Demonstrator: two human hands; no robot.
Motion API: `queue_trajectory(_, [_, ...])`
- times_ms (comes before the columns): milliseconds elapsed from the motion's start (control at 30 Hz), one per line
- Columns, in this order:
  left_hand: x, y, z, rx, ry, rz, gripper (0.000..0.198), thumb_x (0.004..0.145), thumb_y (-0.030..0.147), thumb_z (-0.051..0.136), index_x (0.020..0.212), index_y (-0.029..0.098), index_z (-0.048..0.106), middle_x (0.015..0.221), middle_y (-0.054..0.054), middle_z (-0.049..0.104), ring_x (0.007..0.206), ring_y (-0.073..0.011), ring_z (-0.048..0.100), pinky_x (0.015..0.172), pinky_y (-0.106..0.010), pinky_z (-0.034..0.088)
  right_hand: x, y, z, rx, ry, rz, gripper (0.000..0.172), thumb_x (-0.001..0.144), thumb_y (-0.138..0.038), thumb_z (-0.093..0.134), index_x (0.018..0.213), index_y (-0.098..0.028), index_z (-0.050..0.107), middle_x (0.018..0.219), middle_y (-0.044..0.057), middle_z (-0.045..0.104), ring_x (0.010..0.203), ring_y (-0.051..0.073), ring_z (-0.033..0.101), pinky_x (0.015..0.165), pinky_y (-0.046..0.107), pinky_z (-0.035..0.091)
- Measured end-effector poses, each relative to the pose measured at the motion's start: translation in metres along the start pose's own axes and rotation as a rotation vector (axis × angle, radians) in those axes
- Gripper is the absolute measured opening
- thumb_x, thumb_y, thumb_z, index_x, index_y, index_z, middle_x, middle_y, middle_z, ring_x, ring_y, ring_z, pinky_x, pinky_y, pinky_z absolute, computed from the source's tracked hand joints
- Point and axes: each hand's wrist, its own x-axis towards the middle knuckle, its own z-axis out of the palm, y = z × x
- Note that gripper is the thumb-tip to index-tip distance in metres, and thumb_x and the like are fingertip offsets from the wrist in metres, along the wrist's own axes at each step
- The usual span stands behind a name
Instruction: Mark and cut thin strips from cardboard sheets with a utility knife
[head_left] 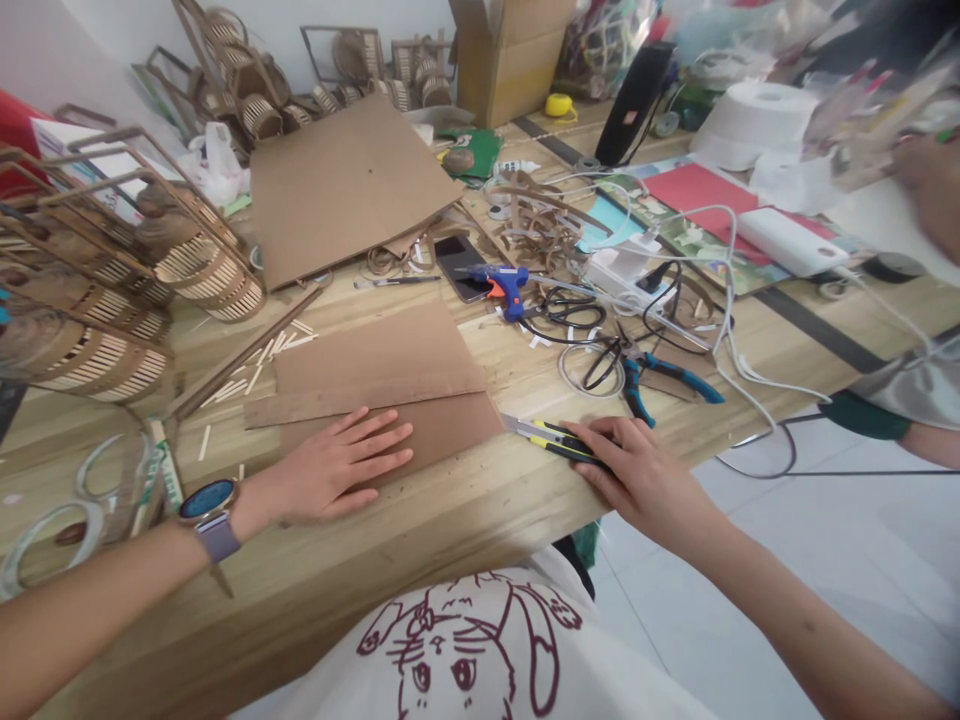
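My left hand (346, 463) lies flat, fingers spread, on the near part of a brown cardboard sheet (450, 428). Across that sheet runs a narrow cardboard strip (360, 396), just beyond my fingertips. At the sheet's right edge my right hand (637, 475) is closed around a yellow and black utility knife (555, 438). Its blade is out and points left, with the tip close to the cardboard's corner; whether it touches, I cannot tell. Beyond the knife lie blue-handled pliers (667, 375) on the wooden table (420, 535).
A blue glue gun (506, 285) rests by a phone (461, 268). White cables (727, 300) trail over the right edge. A larger cardboard sheet (352, 185) lies behind. Slatted wooden pieces (202, 260) crowd the left, with tape rolls (52, 545) nearer. Another person's hand (930, 190) is at far right.
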Motion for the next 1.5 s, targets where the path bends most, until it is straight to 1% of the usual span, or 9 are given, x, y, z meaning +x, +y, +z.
queue_trajectory(167, [0.008, 0.004, 0.006, -0.008, 0.014, -0.051, 0.064, 0.108, 0.042, 0.035, 0.163, 0.032, 0.006, 0.168, -0.002, 0.023, 0.157, -0.0243, 0.012, 0.126, -0.046, 0.011, 0.007, 0.001, 0.0, -0.023, 0.01, 0.037, 0.044, 0.101, -0.039, 0.042, 0.133, -0.017, 0.063, 0.105, 0.013, 0.064, 0.095, 0.026, 0.06, 0.085, 0.043, 0.054])
queue_trajectory(400, [0.01, 0.004, 0.006, 0.015, 0.027, -0.046, 0.063, 0.108, 0.041, 0.035, 0.163, 0.031, 0.007, 0.168, -0.002, 0.023, 0.157, -0.0233, 0.009, 0.127, -0.046, 0.008, 0.002, 0.001, 0.003, -0.025, 0.017, 0.045, 0.046, 0.102, -0.041, 0.042, 0.134, -0.016, 0.063, 0.107, 0.013, 0.063, 0.097, 0.026, 0.06, 0.086, 0.041, 0.054])
queue_trajectory(633, [0.016, 0.012, 0.011, 0.026, 0.035, -0.097, 0.062, 0.108, 0.041, 0.033, 0.164, 0.03, 0.006, 0.167, -0.003, 0.026, 0.156, -0.0262, 0.014, 0.125, -0.049, 0.014, 0.007, 0.0, 0.005, -0.014, 0.032, 0.095, 0.047, 0.101, -0.041, 0.042, 0.132, -0.014, 0.064, 0.106, 0.015, 0.062, 0.098, 0.028, 0.059, 0.089, 0.044, 0.054])
queue_trajectory(733, [0.02, 0.015, 0.012, 0.016, 0.061, -0.121, 0.061, 0.108, 0.042, 0.033, 0.163, 0.028, 0.012, 0.166, -0.005, 0.029, 0.155, -0.0279, 0.018, 0.124, -0.051, 0.019, 0.012, 0.002, 0.003, -0.006, 0.024, 0.112, 0.047, 0.101, -0.041, 0.041, 0.132, -0.014, 0.064, 0.106, 0.016, 0.062, 0.097, 0.028, 0.06, 0.088, 0.045, 0.054])
queue_trajectory(867, [0.031, 0.0, 0.004, -0.003, 0.08, -0.033, 0.053, 0.107, 0.038, 0.04, 0.158, 0.032, 0.032, 0.156, -0.004, 0.047, 0.143, -0.0273, 0.039, 0.117, -0.047, 0.034, 0.014, 0.007, 0.002, 0.002, 0.002, 0.114, 0.048, 0.1, -0.041, 0.041, 0.133, -0.016, 0.064, 0.108, 0.015, 0.062, 0.1, 0.028, 0.061, 0.088, 0.044, 0.055])
queue_trajectory(933, [0.039, -0.011, -0.001, 0.019, 0.071, 0.024, 0.049, 0.106, 0.033, 0.044, 0.154, 0.04, 0.038, 0.154, 0.0, 0.049, 0.14, -0.0267, 0.041, 0.118, -0.048, 0.031, 0.015, 0.009, 0.001, 0.009, -0.01, 0.108, 0.048, 0.1, -0.041, 0.04, 0.134, -0.017, 0.063, 0.111, 0.016, 0.063, 0.102, 0.028, 0.061, 0.089, 0.044, 0.055])
queue_trajectory(1100, [0.054, -0.024, -0.003, 0.035, -0.021, -0.014, 0.054, 0.104, 0.049, 0.042, 0.156, 0.04, 0.034, 0.168, -0.003, 0.024, 0.155, -0.0371, 0.012, 0.121, -0.066, 0.006, 0.016, 0.014, -0.001, 0.015, -0.028, 0.119, 0.047, 0.1, -0.04, 0.039, 0.134, -0.018, 0.063, 0.113, 0.016, 0.063, 0.101, 0.028, 0.062, 0.086, 0.045, 0.056])
queue_trajectory(1300, [0.056, -0.021, 0.0, 0.015, -0.076, -0.062, 0.063, 0.103, 0.056, 0.037, 0.161, 0.035, 0.023, 0.169, -0.005, 0.02, 0.155, -0.0371, 0.012, 0.121, -0.064, 0.004, 0.016, 0.021, -0.003, 0.04, -0.031, 0.084, 0.046, 0.101, -0.041, 0.04, 0.137, -0.022, 0.061, 0.112, 0.014, 0.064, 0.101, 0.027, 0.062, 0.086, 0.045, 0.057])
queue_trajectory(1500, [0.056, -0.022, 0.001, 0.012, -0.069, -0.067, 0.066, 0.105, 0.055, 0.035, 0.163, 0.035, 0.011, 0.169, -0.005, 0.019, 0.156, -0.0355, 0.012, 0.122, -0.062, 0.003, 0.015, 0.023, -0.002, 0.018, -0.031, 0.075, 0.047, 0.101, -0.04, 0.04, 0.134, -0.017, 0.062, 0.112, 0.015, 0.064, 0.099, 0.027, 0.063, 0.084, 0.043, 0.057])
